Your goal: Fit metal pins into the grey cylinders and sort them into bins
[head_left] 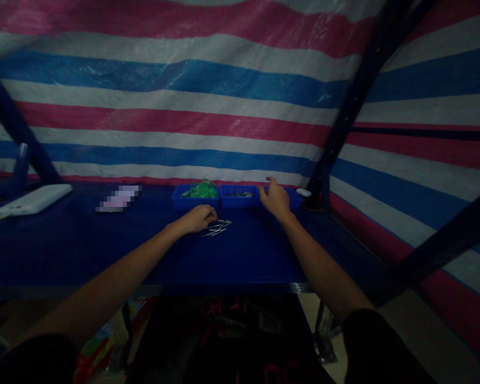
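My left hand [198, 218] rests low at the table with its fingers curled together; whatever they hold, if anything, is hidden. Just to its right, thin silvery sticks [218, 228] lie in a loose pile on the blue table. My right hand [276, 198] is at the right blue bin [295, 198], thumb and index finger apart, with nothing visible between them. The middle blue bin [240, 202] contains small metallic pieces [246, 194]. Green plastic-looking items [203, 189] fill the left blue bin [195, 203].
A white device with a cable [36, 200] lies at the table's far left, and a blurred flat item [120, 198] is nearer the bins. A small white object [303, 192] sits by the right frame post [324, 181]. Striped plastic sheeting [176, 122] hangs behind the table.
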`<state>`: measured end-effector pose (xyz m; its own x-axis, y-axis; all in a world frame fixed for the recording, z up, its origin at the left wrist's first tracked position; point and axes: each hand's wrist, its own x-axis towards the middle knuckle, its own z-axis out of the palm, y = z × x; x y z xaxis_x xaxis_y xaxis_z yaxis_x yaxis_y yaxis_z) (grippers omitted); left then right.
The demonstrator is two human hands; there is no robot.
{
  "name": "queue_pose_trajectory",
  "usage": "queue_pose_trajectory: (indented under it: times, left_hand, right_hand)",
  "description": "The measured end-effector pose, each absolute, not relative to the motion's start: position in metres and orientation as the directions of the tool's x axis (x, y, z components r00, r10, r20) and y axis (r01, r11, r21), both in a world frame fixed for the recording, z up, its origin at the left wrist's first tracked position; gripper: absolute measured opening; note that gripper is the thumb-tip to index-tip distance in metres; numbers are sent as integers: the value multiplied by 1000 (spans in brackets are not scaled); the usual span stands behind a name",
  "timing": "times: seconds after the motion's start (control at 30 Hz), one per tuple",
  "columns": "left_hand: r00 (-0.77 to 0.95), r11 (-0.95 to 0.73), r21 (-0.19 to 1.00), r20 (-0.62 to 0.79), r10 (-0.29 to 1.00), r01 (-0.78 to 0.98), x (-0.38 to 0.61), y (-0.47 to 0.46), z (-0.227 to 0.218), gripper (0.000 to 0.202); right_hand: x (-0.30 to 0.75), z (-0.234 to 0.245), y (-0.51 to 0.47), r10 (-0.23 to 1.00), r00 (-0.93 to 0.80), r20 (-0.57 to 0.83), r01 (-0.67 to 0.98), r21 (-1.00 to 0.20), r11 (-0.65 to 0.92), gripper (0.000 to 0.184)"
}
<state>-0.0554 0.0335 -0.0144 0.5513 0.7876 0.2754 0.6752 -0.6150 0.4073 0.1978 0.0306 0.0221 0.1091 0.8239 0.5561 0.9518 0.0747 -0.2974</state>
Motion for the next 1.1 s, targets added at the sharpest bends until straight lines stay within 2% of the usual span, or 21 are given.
queue_pose_trajectory:
  times: [0.07, 0.13, 0.23, 0.37, 0.5, 0.57, 0.67, 0.73, 0.83, 0.9, 1.0, 1.1]
  left_hand:
    - [546, -629, 415, 314, 777, 657, -49, 34, -9, 15]
    - [524, -632, 464, 354, 775, 621, -44, 33, -2, 16]
    - [510, -652, 547, 411, 756, 525, -41, 33, 5, 16]
    - [441, -644, 634, 475, 762, 429, -40, 33, 3, 19]
    - [417, -607, 652, 447, 792, 454, -44, 27, 4, 25]
    - [441, -591, 619, 399, 804, 517, -50, 22, 7, 21]
    - [563, -581, 556, 227, 795, 595, -60, 14, 8, 17]
    - [648, -588, 547, 107, 754, 595, -64, 9, 6, 18]
    - [674, -609, 527, 89, 733, 593, -65, 5, 0, 19]
    - [640, -607, 491, 121, 758, 625, -63, 5, -3, 20]
    - [583, -564, 455, 113, 804, 689, -60, 8, -5, 20]
    - [553, -543, 435, 118, 825, 718, -57, 9, -7, 20]
  right_hand:
    - [176, 22, 23, 815, -148, 560, 920, -225, 321, 39]
    - [157, 21, 16, 752, -376, 541, 844, -136, 519, 35]
    - [143, 16, 8, 681, -505, 531, 783, -50, 620, 26]
    - [144, 10, 0, 653, -530, 541, 766, -25, 642, 23]
    - [149, 15, -3, 651, -516, 557, 792, 20, 610, 25]
    - [158, 21, 1, 693, -364, 622, 871, -36, 490, 29]
    - [186, 28, 12, 720, -5, 694, 955, -211, 209, 34]
    - [208, 28, 20, 732, 177, 658, 954, -298, 37, 33]
    - [226, 21, 25, 778, 264, 571, 941, -330, -77, 45]
    - [220, 17, 23, 814, 202, 545, 946, -324, -17, 47]
    - [190, 13, 12, 843, -36, 536, 928, -295, 227, 44]
    - [156, 12, -5, 803, -282, 524, 853, -247, 460, 43]
